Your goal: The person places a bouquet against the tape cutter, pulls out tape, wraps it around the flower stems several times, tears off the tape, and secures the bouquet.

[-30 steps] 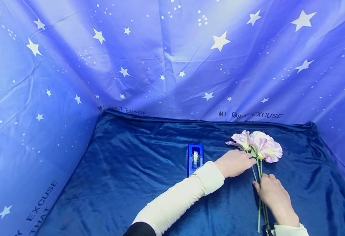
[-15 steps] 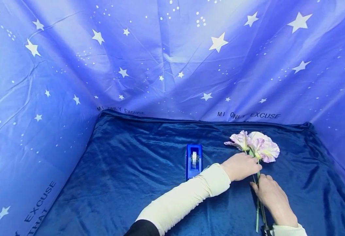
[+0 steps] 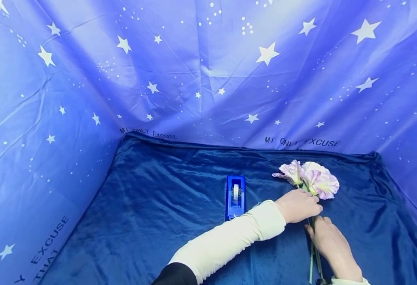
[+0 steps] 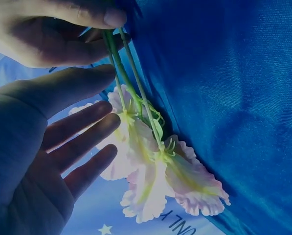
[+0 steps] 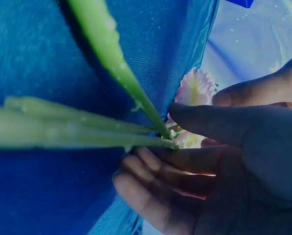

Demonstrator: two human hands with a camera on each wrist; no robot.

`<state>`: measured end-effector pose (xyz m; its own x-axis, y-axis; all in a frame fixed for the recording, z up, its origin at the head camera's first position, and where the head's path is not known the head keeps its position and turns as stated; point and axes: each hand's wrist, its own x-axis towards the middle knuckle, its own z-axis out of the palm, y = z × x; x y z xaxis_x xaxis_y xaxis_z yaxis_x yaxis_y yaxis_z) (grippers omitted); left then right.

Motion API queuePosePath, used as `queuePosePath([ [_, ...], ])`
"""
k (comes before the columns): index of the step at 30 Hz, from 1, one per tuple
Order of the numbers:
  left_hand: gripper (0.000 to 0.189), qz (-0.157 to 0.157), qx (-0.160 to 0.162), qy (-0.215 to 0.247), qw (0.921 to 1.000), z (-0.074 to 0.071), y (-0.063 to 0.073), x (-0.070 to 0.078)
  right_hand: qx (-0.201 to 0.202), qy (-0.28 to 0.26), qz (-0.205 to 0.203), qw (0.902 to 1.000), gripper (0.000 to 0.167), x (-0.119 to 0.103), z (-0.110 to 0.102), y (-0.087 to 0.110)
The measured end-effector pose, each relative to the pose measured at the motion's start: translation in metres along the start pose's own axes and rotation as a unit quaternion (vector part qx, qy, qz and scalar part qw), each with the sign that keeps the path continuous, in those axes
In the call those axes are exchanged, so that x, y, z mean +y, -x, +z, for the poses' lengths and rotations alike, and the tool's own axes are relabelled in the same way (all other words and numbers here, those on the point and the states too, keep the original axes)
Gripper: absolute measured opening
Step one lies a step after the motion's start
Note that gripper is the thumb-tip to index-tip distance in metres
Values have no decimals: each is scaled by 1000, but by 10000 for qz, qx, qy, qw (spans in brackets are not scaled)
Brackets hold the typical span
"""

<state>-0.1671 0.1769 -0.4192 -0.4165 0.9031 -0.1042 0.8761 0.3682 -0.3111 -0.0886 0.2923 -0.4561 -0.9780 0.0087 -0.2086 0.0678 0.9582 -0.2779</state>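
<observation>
Three pale pink-purple flowers (image 3: 323, 181) with long green stems (image 4: 117, 55) lie together at the right of the cloth in the head view. My left hand (image 3: 298, 206) reaches across from the left, just below the blooms. In the left wrist view its thumb tip (image 4: 106, 72) crosses a stem, the index finger is hidden behind, and the remaining fingers spread out straight beside the petals. Lower down, my right hand (image 3: 331, 240) pinches the stems between thumb and curled fingers. The right wrist view has the stems (image 5: 72, 127) converging at that pinch.
A blue tape dispenser (image 3: 235, 196) with a roll of tape stands left of the flowers, close to my left sleeve (image 3: 230, 243). Dark blue cloth (image 3: 151, 206) covers the surface. A star-printed curtain (image 3: 201, 71) walls it at the back and sides.
My left hand has slid right and a little toward me along the stems, nearer to my right hand. The right hand and flowers have hardly moved.
</observation>
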Motion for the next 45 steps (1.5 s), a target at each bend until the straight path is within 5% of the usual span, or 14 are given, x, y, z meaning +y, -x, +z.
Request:
queuePosePath([
  [23, 25, 224, 299, -511, 9980, -1, -14, 7, 82, -121, -236, 9996, 36, 8, 5, 1],
  [40, 30, 604, 313, -659, 9955, 13, -26, 6, -215, -72, 59, 9997, 22, 7, 5, 0],
  [45, 30, 483, 54, -455, 9978, 13, -31, 8, -435, -74, 256, 9987, 19, 5, 4, -1],
])
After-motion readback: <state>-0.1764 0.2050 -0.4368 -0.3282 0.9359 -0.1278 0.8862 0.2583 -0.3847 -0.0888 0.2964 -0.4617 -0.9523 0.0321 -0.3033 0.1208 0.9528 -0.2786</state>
